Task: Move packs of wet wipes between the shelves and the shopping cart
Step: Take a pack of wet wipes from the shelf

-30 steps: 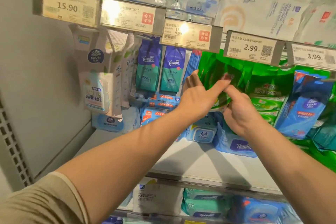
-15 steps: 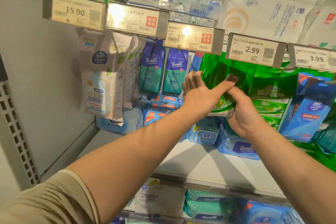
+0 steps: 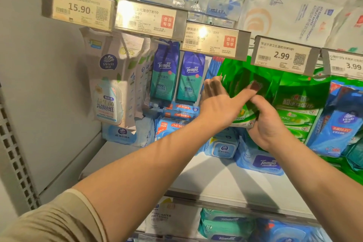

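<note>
Bright green packs (image 3: 243, 80) hang in the middle, glossy — one shows white and a little yellow and red at its lower edge. Left of them, two Tempo packs (image 3: 177, 76), deep blue on top fading to teal, with white lettering. Further left a pale Vinda pouch (image 3: 110, 76), cream-white with green leaf marks and a round blue badge. The price tags (image 3: 282, 56) are cream-yellow with black figures — two carry a red square. Far right, blue packs (image 3: 337, 125) with a red band. The shelf (image 3: 225, 180) is plain light grey. A sleeve (image 3: 49, 220) in beige.
</note>
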Demonstrator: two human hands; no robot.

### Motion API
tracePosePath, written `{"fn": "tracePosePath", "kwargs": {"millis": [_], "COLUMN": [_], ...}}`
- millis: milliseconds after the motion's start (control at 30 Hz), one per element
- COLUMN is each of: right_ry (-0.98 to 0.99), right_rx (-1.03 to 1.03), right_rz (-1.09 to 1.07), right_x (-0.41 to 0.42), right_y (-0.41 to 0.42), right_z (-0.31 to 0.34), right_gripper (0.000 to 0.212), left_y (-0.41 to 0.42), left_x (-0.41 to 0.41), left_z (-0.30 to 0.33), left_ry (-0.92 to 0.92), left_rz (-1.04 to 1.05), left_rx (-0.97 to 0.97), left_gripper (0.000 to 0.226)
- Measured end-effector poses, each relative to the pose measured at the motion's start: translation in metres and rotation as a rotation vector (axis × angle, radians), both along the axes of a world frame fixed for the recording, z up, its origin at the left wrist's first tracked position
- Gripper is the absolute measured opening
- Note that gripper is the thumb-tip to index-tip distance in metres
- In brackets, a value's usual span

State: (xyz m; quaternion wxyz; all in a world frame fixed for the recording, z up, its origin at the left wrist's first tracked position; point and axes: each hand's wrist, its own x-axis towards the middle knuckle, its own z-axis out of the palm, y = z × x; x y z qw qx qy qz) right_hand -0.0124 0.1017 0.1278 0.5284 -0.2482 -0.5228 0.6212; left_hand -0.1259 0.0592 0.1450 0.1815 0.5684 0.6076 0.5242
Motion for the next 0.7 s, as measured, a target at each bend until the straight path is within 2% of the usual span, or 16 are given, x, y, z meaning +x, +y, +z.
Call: {"fn": "tracePosePath", "kwargs": {"millis": [67, 167, 267, 333, 400, 500, 600, 700], "right_ry": [0.007, -0.002, 0.010, 0.034, 0.076, 0.124, 0.173, 0.189], "right_rx": [-0.008, 0.018, 0.059, 0.094, 0.126, 0.183, 0.234, 0.279], "right_rz": [-0.008, -0.004, -0.024, -0.045, -0.059, -0.047, -0.031, 0.012], "right_x": [-0.002, -0.004, -0.004, 0.000, 0.005, 0.011, 0.018, 0.025], "right_y": [-0.001, -0.006, -0.012, -0.016, -0.021, -0.032, -0.048, -0.064], "right_z": [0.000, 0.002, 0.003, 0.000, -0.004, -0.009, -0.008, -0.005], "right_gripper": [0.032, 0.019, 0.081, 0.105, 0.100, 0.090, 0.088, 0.104], "left_y": [-0.002, -0.005, -0.013, -0.019, -0.027, -0.043, -0.062, -0.079], "left_x": [0.000, 0.001, 0.006, 0.011, 0.016, 0.026, 0.038, 0.047], "left_z": [0.001, 0.001, 0.003, 0.005, 0.007, 0.007, 0.008, 0.009], "left_ry": [-0.031, -0.114, -0.132, -0.135, -0.113, -0.116, -0.101, -0.106], "left_rz": [0.005, 0.022, -0.016, 0.010, 0.046, 0.048, 0.029, 0.013], "left_rx": [0.012, 0.063, 0.029, 0.060, 0.140, 0.230, 0.258, 0.288], "left_gripper": [0.118, 0.124, 0.129, 0.128, 0.124, 0.107, 0.117, 0.115]}}
